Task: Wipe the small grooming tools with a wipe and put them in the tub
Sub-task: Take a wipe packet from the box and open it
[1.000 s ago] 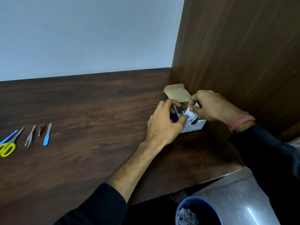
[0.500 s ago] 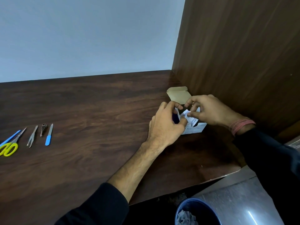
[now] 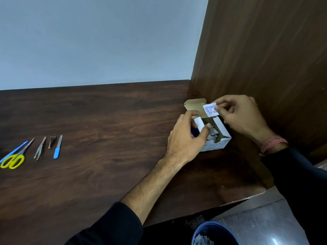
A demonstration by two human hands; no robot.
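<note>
**Mia:** What is the right hand (image 3: 242, 114) doing?

**Sam:** It pinches a small wipe packet (image 3: 210, 109) between thumb and fingers. The packet is up in the air, just above the open box (image 3: 220, 137).

**Mia:** And the left hand (image 3: 185, 138)?

**Sam:** It holds the box. Its fingers curl round the left side and its thumb sits on the top edge. The box is white, with its brown flap up at the back. More packets show inside.

**Mia:** Where is the box?

**Sam:** On the dark wooden table (image 3: 106, 174), near the far right corner, close to the brown wooden wall (image 3: 265, 50).

**Mia:** Where are the little tools?

**Sam:** Way over on the left side of the table, well apart from the hands. They lie in a row. There are yellow scissors (image 3: 15, 159), and a thin blue stick (image 3: 13, 152) just beside them. I cannot tell what the stick is. Then come the tweezers (image 3: 40, 148), the nail clipper (image 3: 52, 141) and a nail file (image 3: 58, 147) with a blue handle.

**Mia:** Is anybody touching them?

**Sam:** No. They just lie there.

**Mia:** What is that blue round thing at the bottom?

**Sam:** A blue bin (image 3: 212, 232), down past the table edge. It has bits of pale paper in it. There is also a pink band (image 3: 272, 143) on the right wrist.
</note>
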